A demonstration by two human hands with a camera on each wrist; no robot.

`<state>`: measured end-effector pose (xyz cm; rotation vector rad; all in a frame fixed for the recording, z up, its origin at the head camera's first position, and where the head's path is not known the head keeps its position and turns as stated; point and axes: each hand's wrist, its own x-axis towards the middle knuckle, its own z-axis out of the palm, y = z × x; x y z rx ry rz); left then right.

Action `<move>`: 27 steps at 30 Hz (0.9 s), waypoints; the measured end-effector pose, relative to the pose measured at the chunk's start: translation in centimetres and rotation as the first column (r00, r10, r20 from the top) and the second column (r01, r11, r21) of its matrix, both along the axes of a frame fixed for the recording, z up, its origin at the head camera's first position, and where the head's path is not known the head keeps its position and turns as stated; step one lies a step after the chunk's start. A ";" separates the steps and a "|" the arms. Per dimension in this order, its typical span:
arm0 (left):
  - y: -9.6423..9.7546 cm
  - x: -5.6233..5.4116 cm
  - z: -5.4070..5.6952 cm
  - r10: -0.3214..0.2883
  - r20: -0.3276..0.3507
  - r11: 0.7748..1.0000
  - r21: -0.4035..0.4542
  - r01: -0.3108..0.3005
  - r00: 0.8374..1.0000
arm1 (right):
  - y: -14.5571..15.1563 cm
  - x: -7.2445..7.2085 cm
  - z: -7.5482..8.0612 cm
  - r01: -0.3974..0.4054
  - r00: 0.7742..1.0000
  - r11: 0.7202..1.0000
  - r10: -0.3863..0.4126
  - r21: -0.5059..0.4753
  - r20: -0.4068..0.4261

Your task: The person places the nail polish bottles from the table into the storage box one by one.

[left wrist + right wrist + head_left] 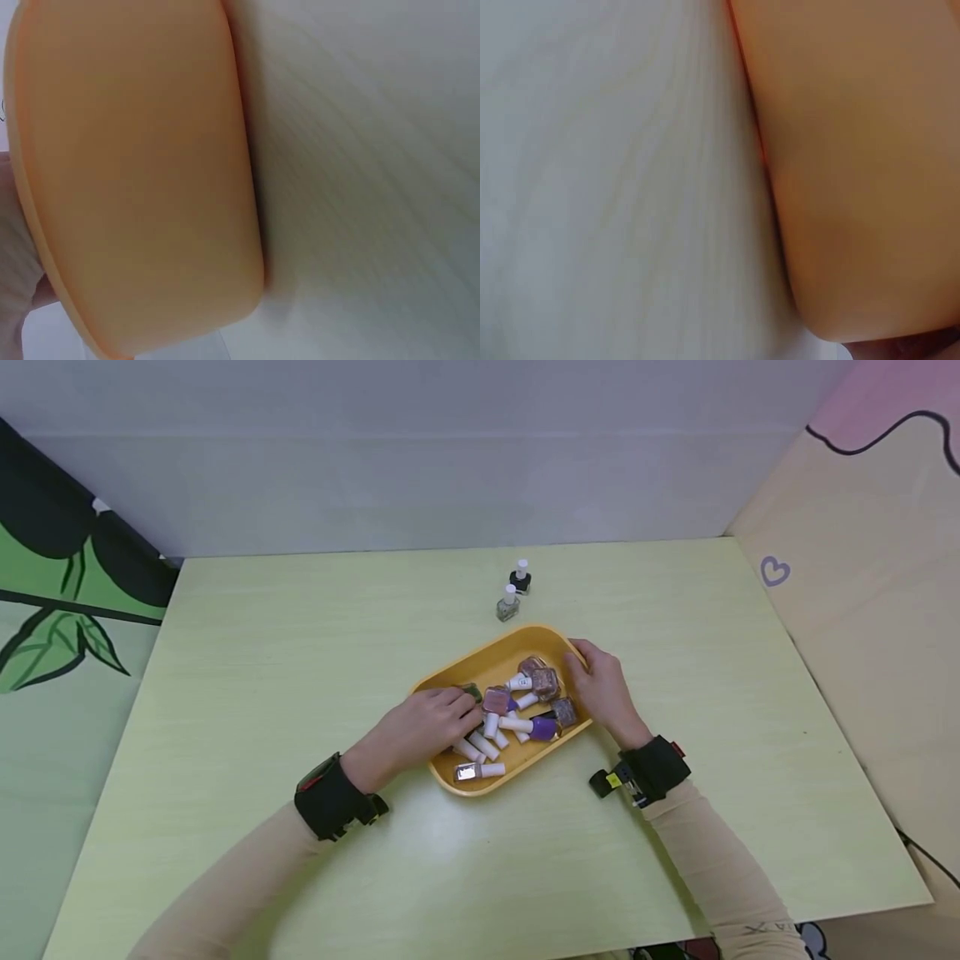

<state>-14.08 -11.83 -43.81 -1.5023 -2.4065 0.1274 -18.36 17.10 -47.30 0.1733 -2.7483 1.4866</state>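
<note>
A yellow tray (pixel 491 653) sits tilted across the table, holding several small nail polish bottles, among them a purple one (pixel 543 728) and a glittery pinkish one (pixel 545 682). My left hand (pixel 431 727) reaches over the tray's left end, fingers bent down among the bottles. Right at its fingertips shows a dark green bottle (pixel 472 692); whether the fingers pinch it I cannot tell. My right hand (pixel 603 685) grips the tray's right end, thumb over the rim and fingers outside. Both wrist views show mostly the tray's outer wall (pixel 142 180).
Behind the tray stand two upright nail polish bottles, a black one (pixel 521 578) and a clear greyish one (pixel 507 604). The pale wooden table (pixel 300 627) meets a plain wall (pixel 420 493) at its back edge. Painted panels flank both sides.
</note>
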 end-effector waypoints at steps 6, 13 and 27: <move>0.4 -0.1 0.1 0.009 0.024 0.998 -0.067 -0.007 1.000 | 0.0 0.1 0.0 0.001 1.000 1.000 -0.001 0.002 -0.004; 0.5 -0.2 0.3 0.073 0.135 0.995 -0.083 -0.063 0.988 | 0.0 0.1 0.2 -0.003 1.000 1.000 0.003 -0.002 0.013; 0.6 -0.5 0.1 0.137 0.184 0.990 -0.053 -0.130 0.973 | -0.1 0.0 0.2 0.009 1.000 1.000 -0.009 -0.005 0.011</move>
